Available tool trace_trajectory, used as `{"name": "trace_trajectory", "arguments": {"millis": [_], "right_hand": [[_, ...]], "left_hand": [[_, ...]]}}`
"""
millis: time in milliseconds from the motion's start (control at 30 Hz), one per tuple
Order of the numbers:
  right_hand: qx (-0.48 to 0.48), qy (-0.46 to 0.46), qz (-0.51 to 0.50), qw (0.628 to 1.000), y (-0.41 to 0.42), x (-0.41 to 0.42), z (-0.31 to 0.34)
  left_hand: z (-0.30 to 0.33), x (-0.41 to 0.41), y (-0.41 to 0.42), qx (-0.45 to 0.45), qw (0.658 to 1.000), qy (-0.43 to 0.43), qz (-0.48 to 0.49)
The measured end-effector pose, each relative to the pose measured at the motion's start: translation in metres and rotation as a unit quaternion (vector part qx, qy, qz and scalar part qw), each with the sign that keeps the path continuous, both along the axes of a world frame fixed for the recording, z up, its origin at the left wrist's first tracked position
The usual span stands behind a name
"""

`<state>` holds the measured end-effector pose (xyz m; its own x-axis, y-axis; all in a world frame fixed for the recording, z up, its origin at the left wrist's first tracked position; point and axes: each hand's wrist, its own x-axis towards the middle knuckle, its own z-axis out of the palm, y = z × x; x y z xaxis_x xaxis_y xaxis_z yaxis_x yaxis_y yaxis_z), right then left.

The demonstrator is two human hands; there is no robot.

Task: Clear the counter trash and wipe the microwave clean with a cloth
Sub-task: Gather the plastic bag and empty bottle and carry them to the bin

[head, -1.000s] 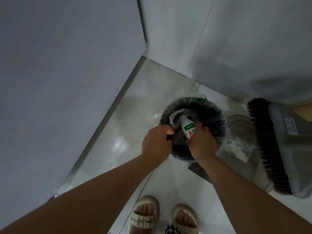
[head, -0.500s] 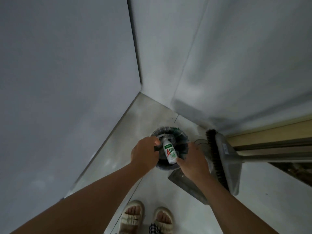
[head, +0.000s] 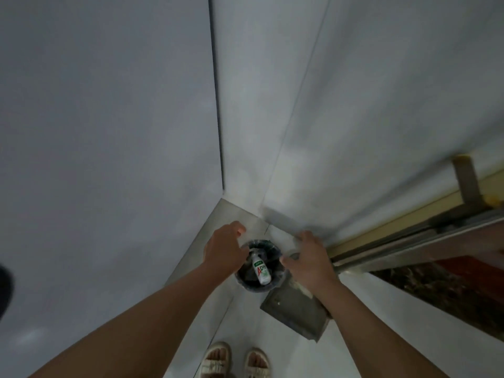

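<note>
Both hands, left (head: 225,248) & right (head: 306,259), hover loose-fingered, holding nothing; bottle (head: 260,270) lies in bin (head: 246,282). Should fetch cloth next.

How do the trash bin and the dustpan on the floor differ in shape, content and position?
The trash bin is round and dark with a plastic liner; the dustpan is flat, grey and angular. The trash bin holds a white bottle lying tilted inside; the dustpan shows only a few small specks. The trash bin stands nearer the wall corner; the dustpan lies beside it, nearer the person's feet. Both rest on the pale floor.
</note>
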<state>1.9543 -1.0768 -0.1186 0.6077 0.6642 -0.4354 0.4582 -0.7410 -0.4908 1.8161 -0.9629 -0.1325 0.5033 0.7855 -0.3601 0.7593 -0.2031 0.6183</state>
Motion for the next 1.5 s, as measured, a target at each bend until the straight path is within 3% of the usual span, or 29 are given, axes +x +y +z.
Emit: {"name": "trace_trajectory", "arguments": {"millis": [700, 1500], "right_hand": [[0.086, -0.041, 0.011, 0.995, -0.027, -0.04, 0.174], [0.151, -0.034, 0.222, 0.963, -0.1, -0.081, 0.275]], "left_hand": [[0.17, -0.039, -0.022, 0.05, 0.996, -0.062, -0.027], [0.282, -0.119, -0.163, 0.126, 0.973, -0.067, 0.18]]}}
